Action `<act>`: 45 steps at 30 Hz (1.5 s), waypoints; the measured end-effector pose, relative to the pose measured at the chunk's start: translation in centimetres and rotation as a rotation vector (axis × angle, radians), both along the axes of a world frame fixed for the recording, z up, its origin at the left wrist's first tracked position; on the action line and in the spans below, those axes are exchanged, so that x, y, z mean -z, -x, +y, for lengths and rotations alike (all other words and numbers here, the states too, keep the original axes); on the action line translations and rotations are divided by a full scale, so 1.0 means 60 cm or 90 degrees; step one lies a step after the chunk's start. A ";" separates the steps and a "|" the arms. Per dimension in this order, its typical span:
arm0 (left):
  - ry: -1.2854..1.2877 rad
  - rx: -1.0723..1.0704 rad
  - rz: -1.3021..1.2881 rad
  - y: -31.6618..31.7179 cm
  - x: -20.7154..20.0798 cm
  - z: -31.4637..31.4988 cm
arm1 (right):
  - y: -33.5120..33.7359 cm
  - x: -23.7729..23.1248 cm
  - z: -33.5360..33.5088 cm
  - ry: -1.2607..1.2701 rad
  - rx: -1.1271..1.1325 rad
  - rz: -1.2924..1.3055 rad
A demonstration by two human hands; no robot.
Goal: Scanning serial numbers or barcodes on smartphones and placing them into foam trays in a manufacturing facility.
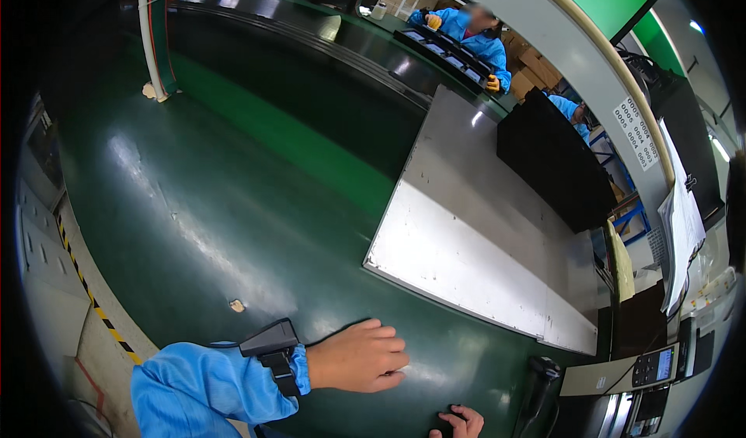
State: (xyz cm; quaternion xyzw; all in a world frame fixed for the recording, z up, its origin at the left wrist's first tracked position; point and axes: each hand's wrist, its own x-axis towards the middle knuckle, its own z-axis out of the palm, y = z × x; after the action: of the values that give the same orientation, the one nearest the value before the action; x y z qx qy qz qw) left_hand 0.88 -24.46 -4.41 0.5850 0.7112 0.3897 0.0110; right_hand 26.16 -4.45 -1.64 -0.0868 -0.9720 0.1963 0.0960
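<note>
My left hand [359, 357] rests back-up on the dark green tabletop [256, 228], its fingers curled in and nothing seen in them. A black device [270, 338] is strapped to that wrist, over the cuff of my blue sleeve [210, 387]. Only the fingers of my right hand [461, 422] show at the lower edge, bent, a little apart, and without any object. To its right stands a black handheld scanner [540, 380], the thing nearest that hand.
A metal plate [466, 228] lies beyond my hands, with a black box [556, 158] at its far right. A label printer with a small screen [622, 372] stands right. A white pipe [150, 41] rises far left. A person in blue [488, 45] handles a black tray [443, 53] across the bench.
</note>
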 end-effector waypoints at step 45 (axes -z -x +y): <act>0.026 -0.080 0.030 0.024 -0.016 -0.017 | -0.001 -0.009 -0.006 0.005 0.007 -0.015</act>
State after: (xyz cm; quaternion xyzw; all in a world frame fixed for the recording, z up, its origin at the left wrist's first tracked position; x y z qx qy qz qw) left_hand -0.53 -25.50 -3.46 0.5478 0.7544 0.3612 -0.0179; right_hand 26.19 -4.82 -1.10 -0.0951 -0.9718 0.1983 0.0857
